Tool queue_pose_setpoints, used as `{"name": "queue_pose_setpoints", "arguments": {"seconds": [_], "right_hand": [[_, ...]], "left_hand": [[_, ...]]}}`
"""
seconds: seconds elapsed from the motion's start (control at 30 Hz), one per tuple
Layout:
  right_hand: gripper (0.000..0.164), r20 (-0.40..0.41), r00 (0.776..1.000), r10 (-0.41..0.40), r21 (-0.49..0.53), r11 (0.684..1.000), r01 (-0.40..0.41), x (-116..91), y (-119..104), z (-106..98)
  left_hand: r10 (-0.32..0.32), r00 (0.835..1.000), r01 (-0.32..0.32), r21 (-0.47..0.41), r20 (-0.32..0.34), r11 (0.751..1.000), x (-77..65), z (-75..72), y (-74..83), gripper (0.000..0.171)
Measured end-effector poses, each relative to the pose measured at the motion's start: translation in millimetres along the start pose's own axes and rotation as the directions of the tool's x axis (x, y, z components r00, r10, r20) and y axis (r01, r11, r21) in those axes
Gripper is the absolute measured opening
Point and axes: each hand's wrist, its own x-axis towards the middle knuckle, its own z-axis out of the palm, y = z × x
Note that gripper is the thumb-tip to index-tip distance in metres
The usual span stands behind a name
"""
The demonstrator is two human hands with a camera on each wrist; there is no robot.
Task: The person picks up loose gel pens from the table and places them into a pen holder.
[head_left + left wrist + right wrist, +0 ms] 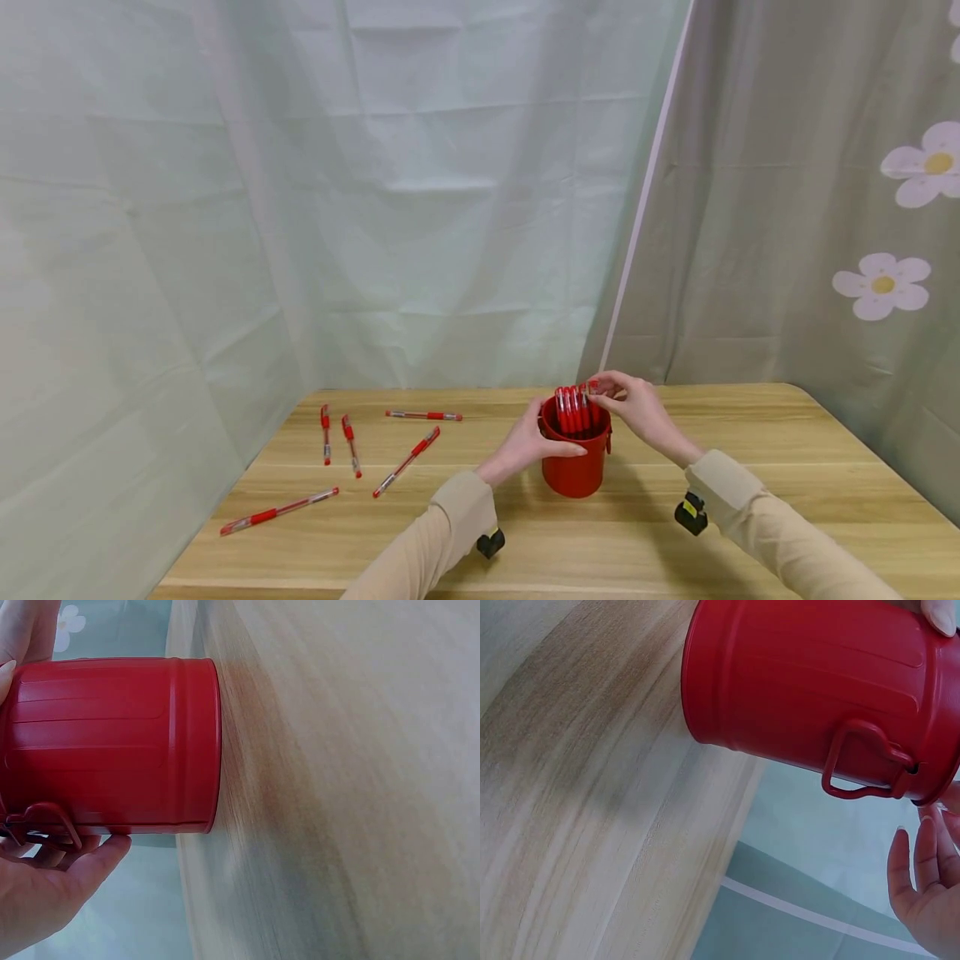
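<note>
A red metal bucket (573, 471) stands upright on the table, with several red pens (572, 414) in it. My left hand (525, 442) grips the bucket by its left side, the thumb lying across the front below the rim. At the right rim, my right hand (637, 408) pinches the top of a red-capped pen (595, 388) beside the others. In the right wrist view the hanging side handle (847, 761) shows close to the right hand's loosely bent fingers; the pinched pen is mostly hidden there.
Several more red pens lie scattered on the left of the wooden table (750, 500), among them a slanted one (407, 461) nearest the bucket and a long one (279, 511) near the left edge. Pale curtains (450, 208) hang behind the table.
</note>
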Motion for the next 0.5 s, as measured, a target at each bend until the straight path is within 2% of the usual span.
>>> {"name": "queue_pose_setpoints", "arguments": {"seconds": [0.1, 0.2, 0.43, 0.5], "right_hand": [[0.022, 0.0, 1.0, 0.008, -0.001, 1.0, -0.008, 0, 1, 1], [0.021, -0.004, 1.0, 0.015, -0.007, 1.0, -0.015, 0, 1, 2], [0.022, -0.021, 1.0, 0.021, -0.036, 0.999, -0.022, 1, 2, 3], [0.022, -0.02, 1.0, 0.024, -0.041, 0.999, -0.025, 1, 2, 3]], "left_hand": [[0.005, 1.0, -0.005, 0.009, -0.015, 1.0, 6.3, 1.4, -13.5, 0.072], [0.002, 1.0, -0.002, 0.014, -0.016, 1.0, 6.1, 1.6, -12.6, 0.071], [0.002, 1.0, -0.002, -0.013, 0.003, 1.0, -4.9, -1.1, 11.9, 0.07], [-0.005, 1.0, 0.005, -0.014, 0.003, 1.0, -5.3, -1.2, 13.5, 0.07]]}}
